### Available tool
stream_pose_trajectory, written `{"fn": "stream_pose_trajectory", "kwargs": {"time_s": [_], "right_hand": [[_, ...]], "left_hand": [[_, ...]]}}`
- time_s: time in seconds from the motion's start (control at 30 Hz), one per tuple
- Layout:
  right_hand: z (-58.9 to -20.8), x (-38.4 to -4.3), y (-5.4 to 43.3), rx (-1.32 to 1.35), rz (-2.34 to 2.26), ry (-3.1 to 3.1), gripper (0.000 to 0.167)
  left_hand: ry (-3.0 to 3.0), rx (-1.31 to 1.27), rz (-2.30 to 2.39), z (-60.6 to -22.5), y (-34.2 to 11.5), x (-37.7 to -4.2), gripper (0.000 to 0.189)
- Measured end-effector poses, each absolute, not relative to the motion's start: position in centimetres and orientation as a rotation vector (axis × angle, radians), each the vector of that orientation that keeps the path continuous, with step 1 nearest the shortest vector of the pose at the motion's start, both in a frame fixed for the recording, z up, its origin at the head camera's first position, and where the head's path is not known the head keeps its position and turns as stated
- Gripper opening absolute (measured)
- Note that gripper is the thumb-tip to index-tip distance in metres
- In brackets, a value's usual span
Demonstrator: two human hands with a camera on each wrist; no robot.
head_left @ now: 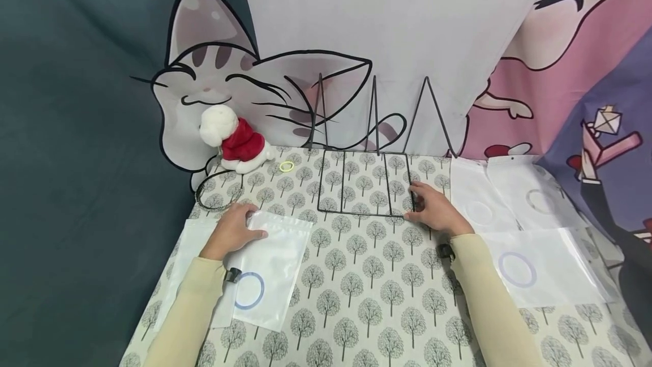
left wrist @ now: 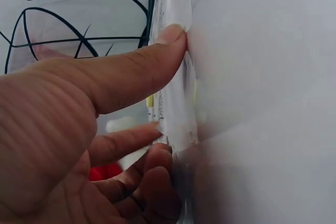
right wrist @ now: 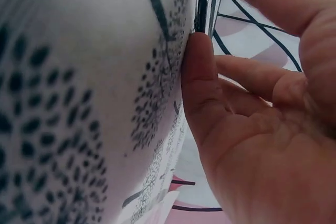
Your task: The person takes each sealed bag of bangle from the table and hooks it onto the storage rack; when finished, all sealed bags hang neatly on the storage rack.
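My left hand (head_left: 234, 231) rests on the upper end of a white translucent zip bag (head_left: 285, 254), thumb and fingers spread apart. In the left wrist view the thumb touches the bag's surface (left wrist: 252, 77), with the other fingers loosely bent at its edge. A blue ring (head_left: 263, 290) shows on that bag. My right hand (head_left: 438, 208) is at the right end of a black wire rack (head_left: 367, 214), which has three upright pointed loops at the back. In the right wrist view the right thumb lies on the tree-print cloth (right wrist: 105, 51), right beside the dark wire (right wrist: 203, 3).
A white plush toy in a red coat (head_left: 244, 143) lies at the back left, near a black hoop (head_left: 197, 194) and a small yellow ring (head_left: 287, 166). Another white bag (head_left: 196, 237) lies under my left forearm. More bags (head_left: 565, 265) with rings overlap at the right.
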State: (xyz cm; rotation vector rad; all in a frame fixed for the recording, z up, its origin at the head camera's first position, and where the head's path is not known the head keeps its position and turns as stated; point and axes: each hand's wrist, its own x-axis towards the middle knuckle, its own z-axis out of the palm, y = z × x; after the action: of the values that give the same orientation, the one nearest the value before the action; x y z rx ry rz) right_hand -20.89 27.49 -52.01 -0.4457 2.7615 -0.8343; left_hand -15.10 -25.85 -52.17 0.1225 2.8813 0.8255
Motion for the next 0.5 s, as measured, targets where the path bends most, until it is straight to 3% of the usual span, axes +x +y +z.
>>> {"fn": "stream_pose_trajectory", "kwargs": {"time_s": [0.27, 0.5], "right_hand": [[-52.00, -20.85, 27.57, -0.389, -0.799, 2.739, 0.088], [-52.14, -21.06, 27.46, -0.409, -0.786, 2.747, 0.089]], "left_hand": [[2.892, 0.115, 1.050, -52.55, -25.74, -15.14, 0.041], [2.838, 0.248, 1.191, -51.92, -25.78, -15.46, 0.034]]}}
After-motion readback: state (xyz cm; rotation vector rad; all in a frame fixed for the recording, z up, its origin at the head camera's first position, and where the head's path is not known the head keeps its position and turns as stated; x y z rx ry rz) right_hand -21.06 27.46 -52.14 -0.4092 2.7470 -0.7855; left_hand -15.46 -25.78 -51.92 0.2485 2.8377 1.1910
